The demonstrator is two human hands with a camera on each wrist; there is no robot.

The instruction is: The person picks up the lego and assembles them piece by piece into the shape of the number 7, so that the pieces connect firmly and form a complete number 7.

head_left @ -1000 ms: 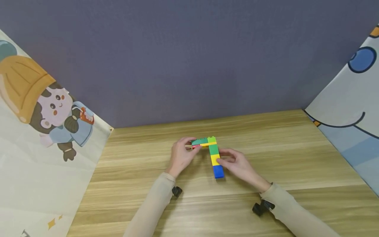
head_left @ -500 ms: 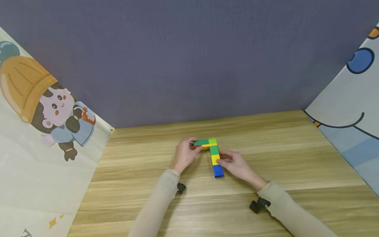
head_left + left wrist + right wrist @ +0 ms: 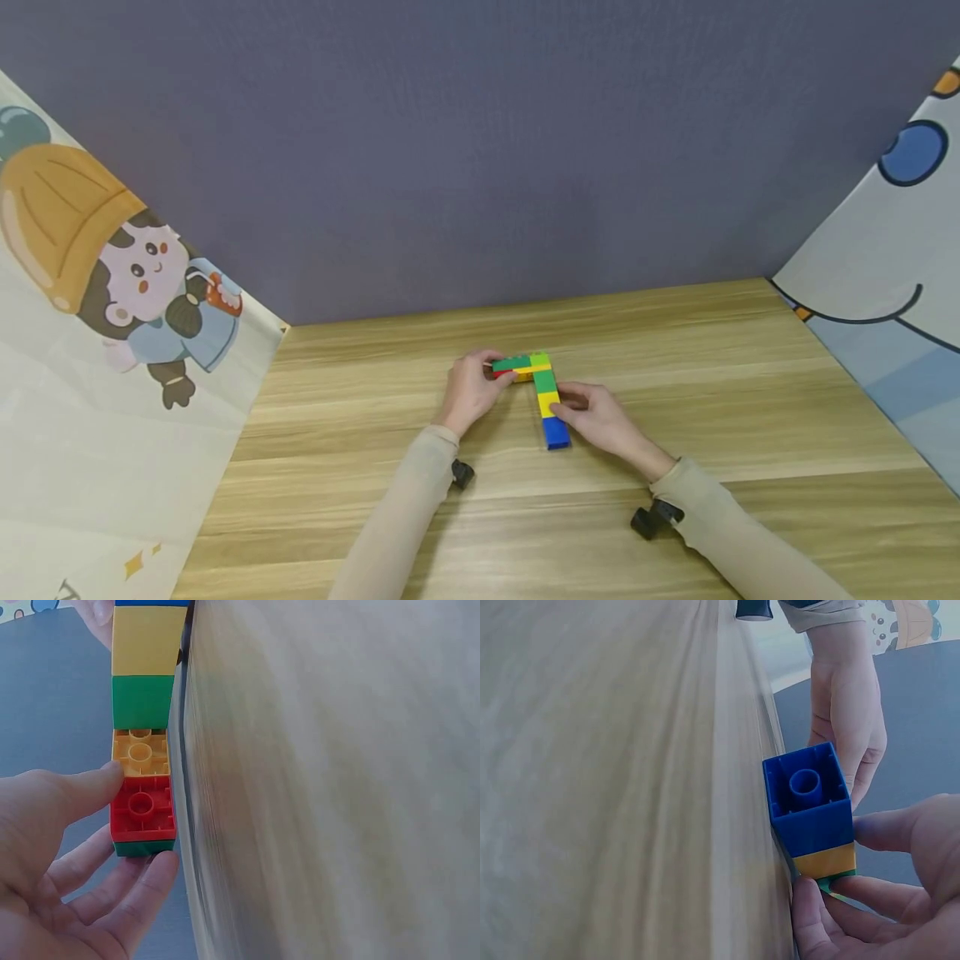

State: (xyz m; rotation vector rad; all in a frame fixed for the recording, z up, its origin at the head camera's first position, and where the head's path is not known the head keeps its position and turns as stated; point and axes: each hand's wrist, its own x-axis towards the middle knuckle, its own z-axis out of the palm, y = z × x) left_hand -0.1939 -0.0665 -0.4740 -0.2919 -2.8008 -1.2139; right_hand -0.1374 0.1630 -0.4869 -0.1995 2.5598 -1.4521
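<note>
An L-shaped build of toy building bricks lies between the two hands, close over the table. Its column runs toward the person, with a green brick [image 3: 545,382], a yellow brick [image 3: 547,405] and a blue brick [image 3: 556,432] at the near end. The blue brick's hollow underside shows in the right wrist view. At the far end, an arm reaches left, with a red brick [image 3: 142,810] and an orange-yellow brick [image 3: 140,754] showing hollow undersides. My left hand [image 3: 471,393] pinches the arm's left end. With thumb and fingers, my right hand [image 3: 603,423] grips the column around the yellow brick.
The wood-grain table [image 3: 337,500] extends around both hands. A dark grey-blue panel [image 3: 480,167] rises behind it. Cartoon-printed panels flank the left [image 3: 90,400] and right [image 3: 862,275] sides.
The left hand and the build's left end have shifted slightly right. The build has tipped a little, so the arm's studs stand out less. The right hand keeps its grip.
</note>
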